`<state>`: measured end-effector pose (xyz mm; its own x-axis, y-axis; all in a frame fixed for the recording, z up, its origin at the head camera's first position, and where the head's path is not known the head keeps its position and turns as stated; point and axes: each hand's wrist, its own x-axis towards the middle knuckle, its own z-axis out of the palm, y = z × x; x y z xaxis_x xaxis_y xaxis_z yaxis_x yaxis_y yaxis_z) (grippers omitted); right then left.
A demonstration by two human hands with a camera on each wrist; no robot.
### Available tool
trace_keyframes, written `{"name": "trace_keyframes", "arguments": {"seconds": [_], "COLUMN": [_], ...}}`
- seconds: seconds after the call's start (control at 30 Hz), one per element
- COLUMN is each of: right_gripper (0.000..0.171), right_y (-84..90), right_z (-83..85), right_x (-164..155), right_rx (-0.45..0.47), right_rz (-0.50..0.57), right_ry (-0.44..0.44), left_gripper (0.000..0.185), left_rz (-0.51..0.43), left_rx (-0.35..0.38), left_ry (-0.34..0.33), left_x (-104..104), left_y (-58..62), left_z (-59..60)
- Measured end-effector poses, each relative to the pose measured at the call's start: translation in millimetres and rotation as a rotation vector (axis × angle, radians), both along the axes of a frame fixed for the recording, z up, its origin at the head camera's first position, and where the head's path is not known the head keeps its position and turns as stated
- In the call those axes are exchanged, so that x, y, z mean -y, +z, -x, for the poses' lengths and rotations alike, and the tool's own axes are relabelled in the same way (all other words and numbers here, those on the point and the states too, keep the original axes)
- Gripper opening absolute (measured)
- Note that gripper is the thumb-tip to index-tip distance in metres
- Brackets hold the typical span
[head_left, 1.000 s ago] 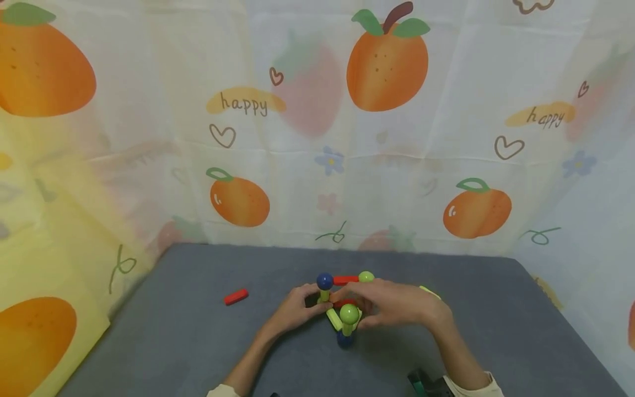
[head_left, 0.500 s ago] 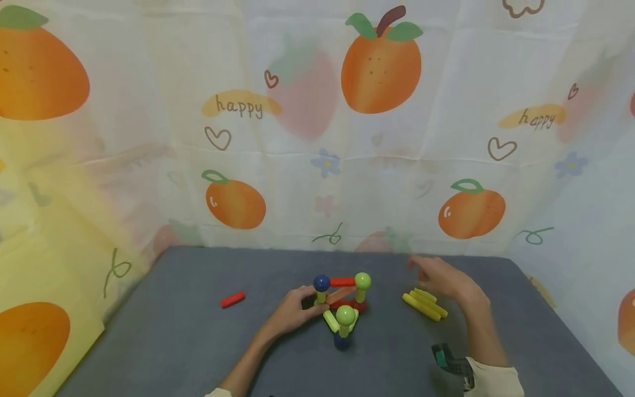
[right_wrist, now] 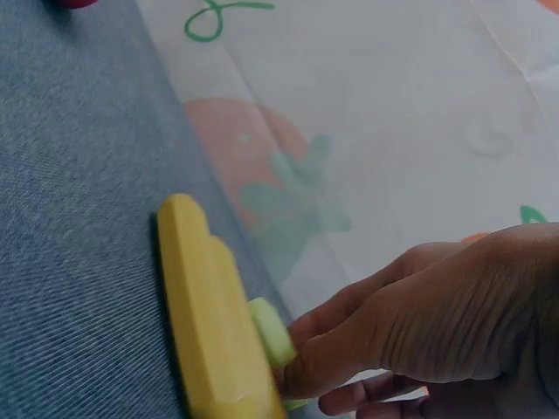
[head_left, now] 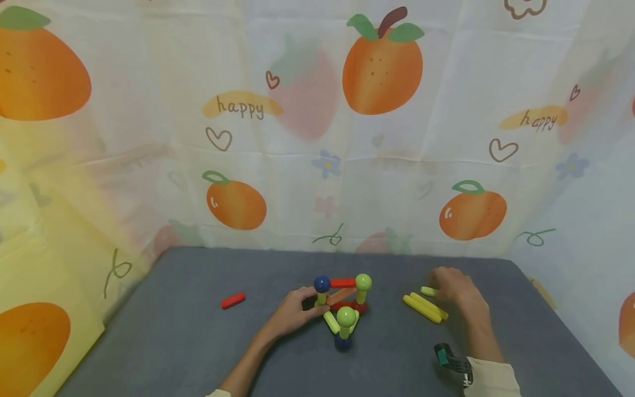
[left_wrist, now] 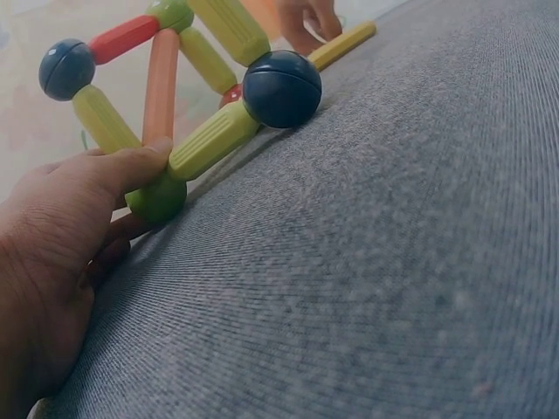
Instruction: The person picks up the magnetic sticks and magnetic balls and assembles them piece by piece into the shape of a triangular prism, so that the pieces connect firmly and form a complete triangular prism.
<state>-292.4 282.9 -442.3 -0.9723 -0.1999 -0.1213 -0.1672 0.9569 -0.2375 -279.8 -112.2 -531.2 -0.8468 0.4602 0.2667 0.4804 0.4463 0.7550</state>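
Note:
A frame of magnetic building rods and balls [head_left: 346, 316] stands on the table, with red, orange and yellow-green rods joining blue, green and red balls. My left hand [head_left: 296, 310] holds it at a lower corner; in the left wrist view its thumb lies by the green ball [left_wrist: 159, 201] and the foot of the orange rod [left_wrist: 161, 87]. To the right, my right hand [head_left: 457, 288] pinches a short yellow-green rod [right_wrist: 272, 333] between thumb and fingers. Beside that rod lie longer yellow rods [head_left: 425, 307]. The right fingertips are partly hidden in the head view.
A loose red rod [head_left: 232, 300] lies left of the left hand. The grey cloth-covered table [head_left: 188, 342] ends at a printed curtain [head_left: 292, 220] behind. A dark device with a green part [head_left: 442, 355] sits at the right wrist.
My right hand has left the frame, moved right to the loose rods and come down on the short yellow-green one, which now lies apart from the yellow rods. The left hand keeps its hold.

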Motion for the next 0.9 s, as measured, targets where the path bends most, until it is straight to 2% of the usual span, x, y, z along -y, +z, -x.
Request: {"name": "trace_keyframes", "arguments": {"seconds": [0.1,0.2,0.27,0.37,0.43,0.53,0.63,0.73,0.9], "right_gripper": [0.009,0.006,0.008,0.018,0.023,0.028,0.030,0.029,0.029], "right_y": [-3.3,-1.7,6.2,28.8,42.9,56.7,60.0,57.4,50.5], "right_z": [1.5,4.0,3.5,-3.3,-10.2,-20.8,-27.0,-29.3,-30.5], "right_x": [1.6,4.4,9.6,26.0,42.1,67.8,90.0,105.6,118.3], "right_rx": [-0.026,-0.107,-0.180,-0.267,-0.315,-0.397,-0.490,-0.527,-0.498], "right_rz": [0.023,0.081,0.140,0.232,0.272,0.272,0.235,0.197,0.108], "right_ry": [0.007,0.090,0.205,0.397,0.489,0.604,0.715,0.764,0.745], "left_gripper": [0.024,0.025,0.025,0.023,0.022,0.020,0.019,0.019,0.017], "left_rz": [0.001,0.007,0.005,-0.003,-0.007,-0.007,-0.008,-0.011,-0.014], "left_rx": [0.009,0.015,0.015,0.006,0.002,0.003,0.004,-0.001,-0.011], "left_ry": [0.003,0.005,0.003,-0.002,-0.008,-0.011,-0.007,-0.005,-0.018], "left_x": [0.0,0.0,-0.2,-0.7,-1.0,-1.0,-0.8,-0.6,-0.4], "left_y": [-0.1,-0.1,-0.5,-0.6,-0.3,0.3,0.8,0.6,-0.6], "left_z": [-0.1,-0.4,-0.2,0.1,0.3,0.3,0.3,0.4,0.5]}}
